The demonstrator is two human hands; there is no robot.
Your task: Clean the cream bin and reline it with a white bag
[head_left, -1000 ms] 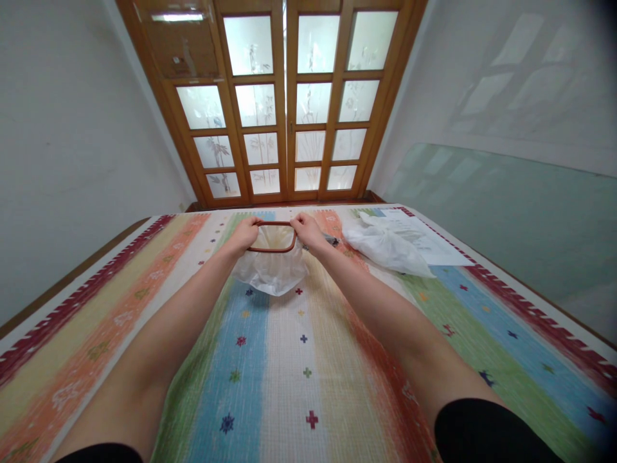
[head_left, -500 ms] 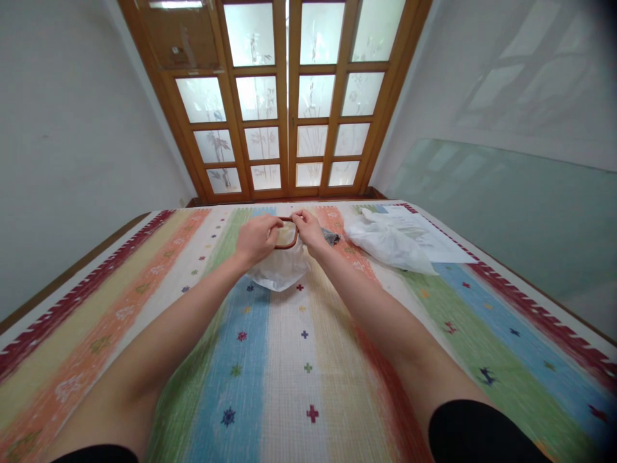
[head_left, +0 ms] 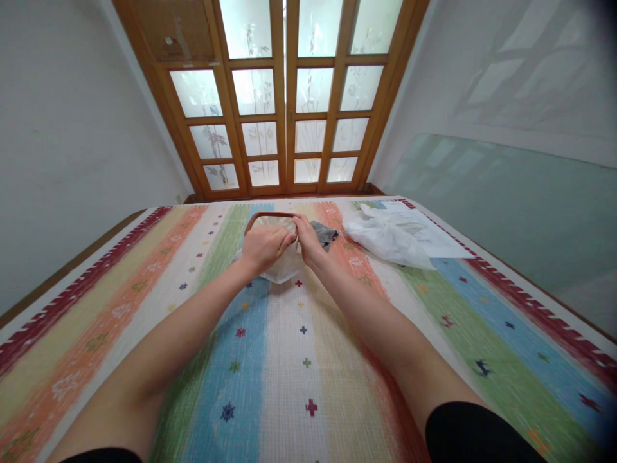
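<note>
A brown embroidery hoop (head_left: 270, 214), rectangular with rounded corners, lies at the far middle of the table with thin white cloth (head_left: 282, 273) in it and hanging out below. My right hand (head_left: 307, 238) pinches the hoop's right side. Closed over the near side is my left hand (head_left: 267, 247), its thumb pointing at the right hand; it covers the near rim, so the exact spot it grips is hidden. Just right of my right hand, a crumpled grey cloth (head_left: 324, 234) rests on the table.
A white plastic bag (head_left: 385, 241) sits on the right, partly over a white paper sheet (head_left: 450, 244). The striped tablecloth (head_left: 289, 386) covers the table. Beyond the far edge stand wooden doors with frosted panes (head_left: 264, 138).
My left hand has shifted from the hoop's left side to its near side, baring the far and left rim. The right hand stays on the right side. The view tilts slightly.
</note>
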